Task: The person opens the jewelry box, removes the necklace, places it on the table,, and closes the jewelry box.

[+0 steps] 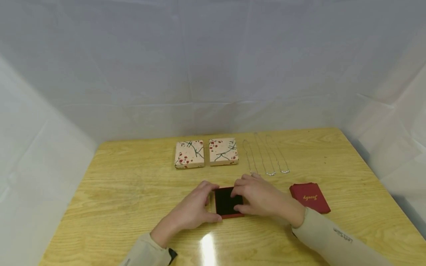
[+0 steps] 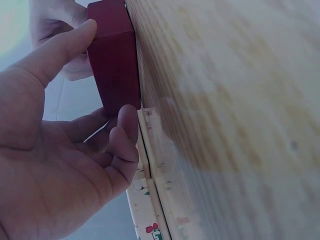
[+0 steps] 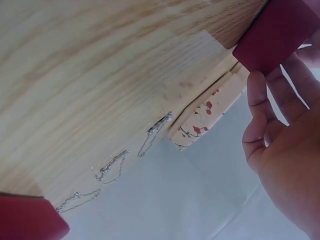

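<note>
A small dark red jewelry box [image 1: 229, 216] sits uncovered on the table, a black pad inside it. My left hand [image 1: 193, 208] grips the box at its left side, thumb at the near corner and a finger at the far one. The left wrist view shows that thumb against the box's red wall [image 2: 117, 65]. From the right, my right hand [image 1: 259, 195] reaches over the box, thumb and index finger on the black pad. In the right wrist view its other fingers [image 3: 285, 90] are at the box's outer wall; their exact contact is partly hidden.
Two cream boxes with a floral print, one on the left [image 1: 189, 155] and one on the right [image 1: 223, 151], stand farther back. Three silver necklaces [image 1: 271, 173] lie beside them. A red piece lettered "Jewelry" [image 1: 310, 197] lies to the right. White sheets [image 1: 213, 74] surround the wooden table.
</note>
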A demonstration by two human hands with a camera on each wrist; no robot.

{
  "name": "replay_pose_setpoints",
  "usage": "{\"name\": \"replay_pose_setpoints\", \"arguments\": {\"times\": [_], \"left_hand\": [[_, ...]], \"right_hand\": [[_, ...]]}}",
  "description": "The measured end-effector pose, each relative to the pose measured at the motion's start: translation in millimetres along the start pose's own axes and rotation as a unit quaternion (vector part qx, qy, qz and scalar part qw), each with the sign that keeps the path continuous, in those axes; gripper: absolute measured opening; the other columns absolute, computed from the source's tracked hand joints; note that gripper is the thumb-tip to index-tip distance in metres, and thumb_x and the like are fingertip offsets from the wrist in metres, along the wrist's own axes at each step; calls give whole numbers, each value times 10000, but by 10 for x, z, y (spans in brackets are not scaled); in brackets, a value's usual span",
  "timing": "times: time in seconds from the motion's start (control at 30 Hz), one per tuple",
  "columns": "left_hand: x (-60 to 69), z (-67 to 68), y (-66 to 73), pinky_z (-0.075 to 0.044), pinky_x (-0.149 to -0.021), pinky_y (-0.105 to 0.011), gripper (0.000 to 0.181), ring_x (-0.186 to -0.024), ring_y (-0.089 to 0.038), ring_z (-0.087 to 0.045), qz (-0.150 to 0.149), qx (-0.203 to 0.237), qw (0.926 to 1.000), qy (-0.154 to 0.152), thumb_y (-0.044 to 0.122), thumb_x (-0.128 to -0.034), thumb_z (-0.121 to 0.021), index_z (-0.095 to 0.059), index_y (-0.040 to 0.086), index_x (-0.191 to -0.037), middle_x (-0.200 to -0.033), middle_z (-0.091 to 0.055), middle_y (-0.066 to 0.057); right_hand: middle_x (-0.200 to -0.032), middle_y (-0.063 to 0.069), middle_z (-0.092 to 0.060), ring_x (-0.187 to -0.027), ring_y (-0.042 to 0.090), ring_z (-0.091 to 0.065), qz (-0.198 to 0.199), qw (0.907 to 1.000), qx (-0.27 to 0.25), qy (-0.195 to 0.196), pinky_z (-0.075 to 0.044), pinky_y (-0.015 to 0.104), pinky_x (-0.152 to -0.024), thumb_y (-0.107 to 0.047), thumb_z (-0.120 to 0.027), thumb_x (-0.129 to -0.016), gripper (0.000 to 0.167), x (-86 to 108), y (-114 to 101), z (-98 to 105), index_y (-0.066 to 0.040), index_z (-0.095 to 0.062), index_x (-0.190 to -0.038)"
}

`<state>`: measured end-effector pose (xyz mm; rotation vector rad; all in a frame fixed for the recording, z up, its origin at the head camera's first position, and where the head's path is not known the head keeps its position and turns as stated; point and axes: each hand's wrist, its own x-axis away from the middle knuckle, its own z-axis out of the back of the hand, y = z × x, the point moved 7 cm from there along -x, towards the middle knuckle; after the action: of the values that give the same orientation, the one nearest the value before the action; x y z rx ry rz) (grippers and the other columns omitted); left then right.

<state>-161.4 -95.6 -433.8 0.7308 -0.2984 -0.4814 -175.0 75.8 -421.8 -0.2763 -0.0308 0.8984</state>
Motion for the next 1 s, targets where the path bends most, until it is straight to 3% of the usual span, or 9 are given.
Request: {"name": "replay_pose_setpoints", "arguments": {"times": [0.3, 0.47, 0.7, 1.0], "left_hand": [[9, 10, 3, -511, -786, -332, 905, -954, -197, -548, -26, -71, 10000, 50, 307, -800, -947, -499, -16, -1517, -1262, -572, -20], [12, 17, 5, -517, -796, -339, 911, -960, -196, -553, -24, -84, 9999, 57, 305, -793, -952, -501, -19, -1515, -1274, -576, -30], [13, 14, 0, -517, -787, -326, 910, -956, -191, -551, -26, -71, 10000, 17, 304, -805, -944, -491, -13, -1527, -1292, -568, -29], [21, 8, -2, -509, -772, -318, 915, -954, -191, -547, -42, -63, 10000, 5, 316, -805, -944, -490, -5, -1531, -1278, -567, -19]], "right_hand": [[-1218, -61, -678, -1176, 172, -603, -229, 9988, -373, 215, -488, 479, -1043, -438, -816, -931, 411, 118, 59, 165, -184, -737, -1244], [-1305, -59, -643, -1258, 199, -581, -366, 9975, -537, 284, -475, 526, -1084, -447, -842, -906, 535, 274, 184, 285, -173, -685, -1339], [-1461, -28, -570, -1395, 270, -496, -809, 9947, -637, 62, -373, 610, -1169, -494, -869, -867, 758, 564, 432, 393, -168, -583, -1489], [-1494, 19, -535, -1399, 339, -483, -1270, 9905, -475, -229, -356, 696, -1104, -528, -910, -804, 914, 999, 715, 502, -165, -521, -1547]]}}
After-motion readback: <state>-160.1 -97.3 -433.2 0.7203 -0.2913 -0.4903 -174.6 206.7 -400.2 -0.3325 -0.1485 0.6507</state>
